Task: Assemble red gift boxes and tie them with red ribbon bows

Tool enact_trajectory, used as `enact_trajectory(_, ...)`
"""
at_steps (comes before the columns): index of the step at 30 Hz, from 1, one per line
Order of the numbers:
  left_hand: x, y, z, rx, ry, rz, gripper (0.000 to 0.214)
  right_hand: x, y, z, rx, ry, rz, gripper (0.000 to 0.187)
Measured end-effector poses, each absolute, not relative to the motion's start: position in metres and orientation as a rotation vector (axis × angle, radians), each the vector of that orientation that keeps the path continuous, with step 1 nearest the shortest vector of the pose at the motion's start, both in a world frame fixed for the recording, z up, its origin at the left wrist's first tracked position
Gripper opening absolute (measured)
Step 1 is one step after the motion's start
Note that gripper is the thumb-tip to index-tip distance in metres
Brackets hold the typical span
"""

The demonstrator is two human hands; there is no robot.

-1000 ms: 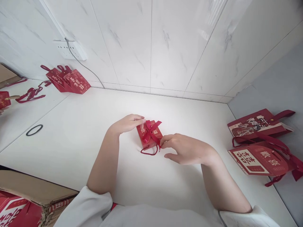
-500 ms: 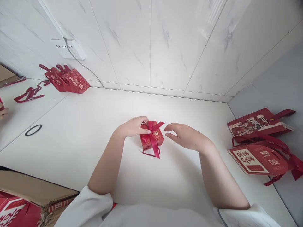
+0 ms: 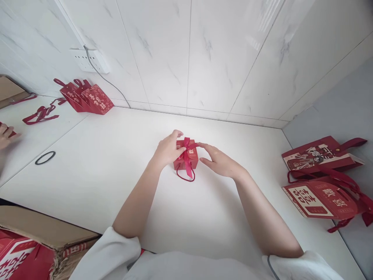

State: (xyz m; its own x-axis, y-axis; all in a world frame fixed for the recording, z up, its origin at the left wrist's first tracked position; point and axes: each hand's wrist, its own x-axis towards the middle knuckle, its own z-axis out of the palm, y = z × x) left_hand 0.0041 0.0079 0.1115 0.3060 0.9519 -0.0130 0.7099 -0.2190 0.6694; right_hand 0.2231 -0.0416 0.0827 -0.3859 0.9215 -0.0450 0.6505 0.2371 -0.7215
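Observation:
A small red gift box (image 3: 192,159) with gold lettering sits on the white table, tied with a crimson ribbon bow (image 3: 186,149). A dark red cord handle (image 3: 186,179) loops out from its near side. My left hand (image 3: 170,149) grips the box from the left, its thumb across the front by the bow's knot and its fingers partly out of sight behind. On the right, my right hand (image 3: 217,159) has its index fingertip at the ribbon's right tail, with the thumb apart below it, close to the box's side.
Red gift bags (image 3: 97,99) stand at the back left near loose ribbon (image 3: 42,114). A black ring (image 3: 45,158) lies on the left. Two red boxes, one lettered (image 3: 323,198), sit at the right. An open carton (image 3: 49,229) is lower left. Another person's hand (image 3: 6,136) shows at the left edge.
The gift box has shifted slightly away from me and turned a little. My right hand has come left to the ribbon's tail. The other person's hand has come further into view.

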Motion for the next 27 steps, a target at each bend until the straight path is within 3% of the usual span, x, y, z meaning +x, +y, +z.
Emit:
enact_trajectory(4,-0.029,0.022,0.110,1.832,1.224,0.691,0.074,0.231,-0.035,0.073,-1.506,-2.013,0.961,0.056)
enact_trajectory(7,-0.056,0.036,0.096,1.660,0.983,0.663,0.108,0.235,-0.024,0.057,-1.441,-1.916,1.116,0.084)
enact_trajectory(10,-0.062,0.046,0.072,1.647,0.878,0.614,0.107,0.231,-0.013,0.035,-1.176,-1.754,1.394,0.122)
enact_trajectory(12,-0.054,0.049,0.055,1.682,0.803,0.630,0.100,0.225,-0.008,0.019,-0.959,-1.616,1.516,0.127)
enact_trajectory(16,-0.032,0.055,0.023,1.592,0.772,0.751,0.083,0.211,0.001,-0.010,-0.786,-1.466,1.441,0.117)
enact_trajectory(23,0.007,0.047,-0.007,1.642,1.218,1.022,0.067,0.204,0.010,-0.023,-0.988,-0.955,1.306,0.054)
enact_trajectory(27,0.017,0.033,0.000,1.839,1.180,1.138,0.045,0.208,0.011,-0.021,-0.993,-0.813,1.360,0.046)
